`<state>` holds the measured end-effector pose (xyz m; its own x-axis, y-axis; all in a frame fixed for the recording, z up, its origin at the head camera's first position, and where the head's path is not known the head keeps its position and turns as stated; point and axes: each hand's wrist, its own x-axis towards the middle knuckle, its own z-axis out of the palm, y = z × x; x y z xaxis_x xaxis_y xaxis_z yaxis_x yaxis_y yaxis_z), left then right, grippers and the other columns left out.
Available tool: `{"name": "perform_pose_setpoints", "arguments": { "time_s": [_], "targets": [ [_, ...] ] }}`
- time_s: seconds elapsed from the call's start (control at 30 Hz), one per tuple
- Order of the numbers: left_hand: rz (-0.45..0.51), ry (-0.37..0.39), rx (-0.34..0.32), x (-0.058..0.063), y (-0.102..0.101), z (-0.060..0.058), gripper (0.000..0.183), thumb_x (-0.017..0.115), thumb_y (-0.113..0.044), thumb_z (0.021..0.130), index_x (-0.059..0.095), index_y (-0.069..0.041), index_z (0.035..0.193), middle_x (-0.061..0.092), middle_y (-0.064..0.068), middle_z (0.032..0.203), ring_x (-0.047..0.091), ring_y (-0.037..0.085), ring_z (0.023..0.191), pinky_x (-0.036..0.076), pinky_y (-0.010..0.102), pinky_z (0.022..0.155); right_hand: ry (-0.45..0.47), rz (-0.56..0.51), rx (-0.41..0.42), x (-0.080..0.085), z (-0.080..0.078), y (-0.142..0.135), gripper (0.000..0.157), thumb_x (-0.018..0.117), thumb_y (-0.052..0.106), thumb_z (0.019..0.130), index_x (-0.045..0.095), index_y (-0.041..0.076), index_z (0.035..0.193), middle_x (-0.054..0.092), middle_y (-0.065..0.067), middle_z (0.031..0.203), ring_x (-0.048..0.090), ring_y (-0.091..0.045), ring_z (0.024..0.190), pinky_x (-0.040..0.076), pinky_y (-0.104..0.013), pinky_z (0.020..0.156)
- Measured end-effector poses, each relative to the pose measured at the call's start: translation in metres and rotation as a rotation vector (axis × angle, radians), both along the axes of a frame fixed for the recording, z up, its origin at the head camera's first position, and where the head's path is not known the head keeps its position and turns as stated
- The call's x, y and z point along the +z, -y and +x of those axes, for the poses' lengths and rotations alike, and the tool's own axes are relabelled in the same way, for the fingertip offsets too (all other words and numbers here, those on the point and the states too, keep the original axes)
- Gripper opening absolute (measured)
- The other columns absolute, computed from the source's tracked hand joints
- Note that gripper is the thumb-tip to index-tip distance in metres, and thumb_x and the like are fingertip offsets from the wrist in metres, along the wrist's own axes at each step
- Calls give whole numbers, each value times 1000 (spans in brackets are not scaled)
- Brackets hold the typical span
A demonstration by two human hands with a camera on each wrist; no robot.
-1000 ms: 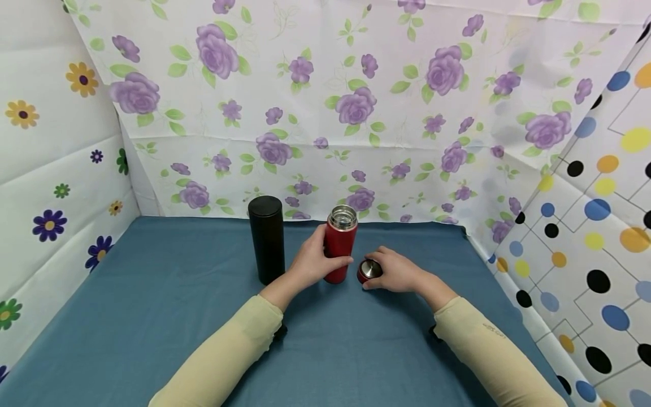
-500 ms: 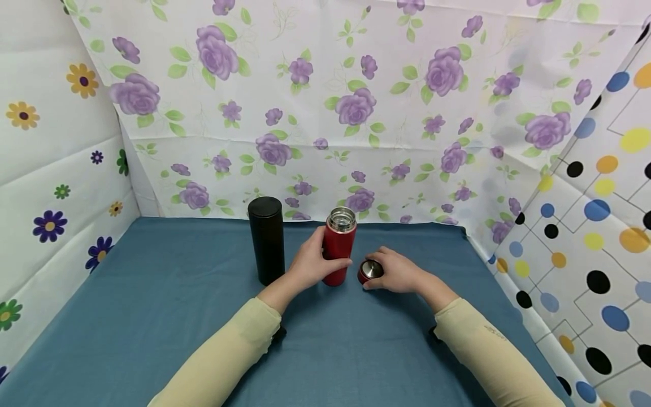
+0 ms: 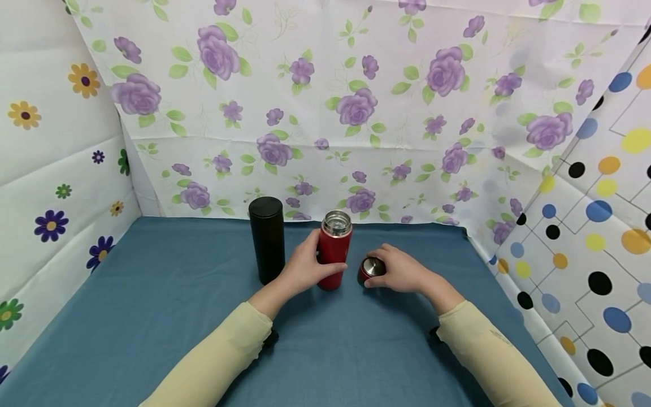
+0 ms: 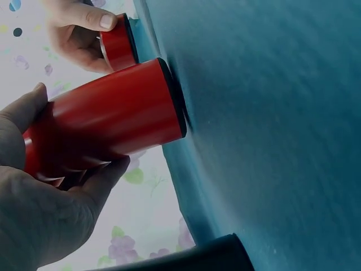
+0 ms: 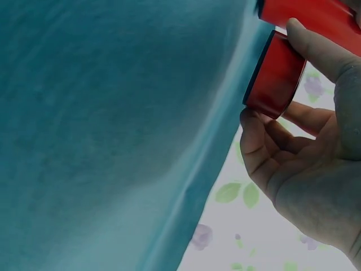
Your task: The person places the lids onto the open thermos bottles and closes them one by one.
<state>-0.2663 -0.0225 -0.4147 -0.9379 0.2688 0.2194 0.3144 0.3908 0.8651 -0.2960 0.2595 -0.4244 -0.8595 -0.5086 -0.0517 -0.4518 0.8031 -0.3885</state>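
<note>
Red bottle (image 3: 334, 247), toward the back of the blue tablecloth (image 3: 346, 345), uncapped, mouth up; left hand (image 3: 304, 267) curled round it. Lid (image 3: 373, 267) near, at its 4 o'clock, steel inside facing up, gripped by right hand (image 3: 400, 270). Black bottle (image 3: 267, 240) upright, 9 o'clock. Flowered curtain (image 3: 305, 107) behind, 12 o'clock.

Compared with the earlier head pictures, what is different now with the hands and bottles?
The left hand has brought the red bottle slightly leftward and nearer. Nothing was newly gripped or let go. The right hand still holds the red cap, and the black bottle stands where it was.
</note>
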Motion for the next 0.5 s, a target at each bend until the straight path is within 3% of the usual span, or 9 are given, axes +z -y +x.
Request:
{"name": "perform_pose_setpoints", "arguments": {
  "time_s": [0.17, 0.5],
  "targets": [
    [-3, 0, -8, 4, 5, 7, 74, 88, -37, 81, 46, -25, 141, 60, -8, 128, 62, 14, 116, 57, 46, 95, -14, -46, 10, 10, 5, 2, 67, 83, 50, 83, 62, 17, 137, 57, 2, 118, 58, -12, 98, 55, -35, 81],
    [-3, -1, -47, 10, 15, 24, 74, 89, -39, 80, 47, -25, 140, 60, -10, 127, 61, 12, 116, 57, 45, 95, -4, -119, 28, 29, 16, 6, 78, 78, 67, 79, 61, 20, 138, 56, 7, 117, 58, -10, 97, 54, -32, 78]
  ]
}}
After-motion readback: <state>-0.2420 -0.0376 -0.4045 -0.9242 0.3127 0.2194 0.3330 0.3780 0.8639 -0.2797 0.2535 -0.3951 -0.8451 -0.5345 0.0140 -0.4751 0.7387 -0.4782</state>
